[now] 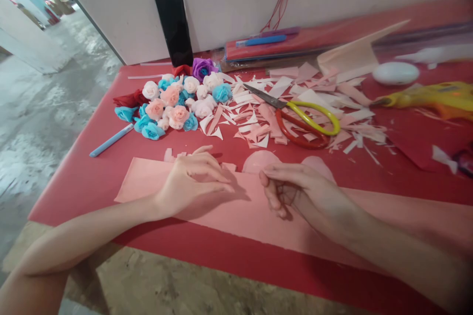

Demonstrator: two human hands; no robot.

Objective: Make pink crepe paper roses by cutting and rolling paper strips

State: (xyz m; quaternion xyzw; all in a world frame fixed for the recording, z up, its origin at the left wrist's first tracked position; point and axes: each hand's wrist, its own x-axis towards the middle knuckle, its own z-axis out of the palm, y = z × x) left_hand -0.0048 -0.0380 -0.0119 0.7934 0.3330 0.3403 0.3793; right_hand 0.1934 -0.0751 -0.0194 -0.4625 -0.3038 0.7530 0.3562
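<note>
My left hand (194,179) rests on a long strip of pink crepe paper (244,211) lying on the red table (74,177). Its fingers are curved and pressed down on the paper. My right hand (295,189) lies beside it on the same strip, fingers curled inward and close together, pinching at the paper's upper edge. Two rounded petal shapes (260,160) show at the strip's far edge, just beyond my right hand.
A heap of paper roses (173,103) in white, pink, blue, red and purple sits at the back left. Red-and-yellow scissors (299,118) lie among pink scraps. A yellow glue gun (432,98), a blue pen (111,140) and a black phone (174,27) stand around.
</note>
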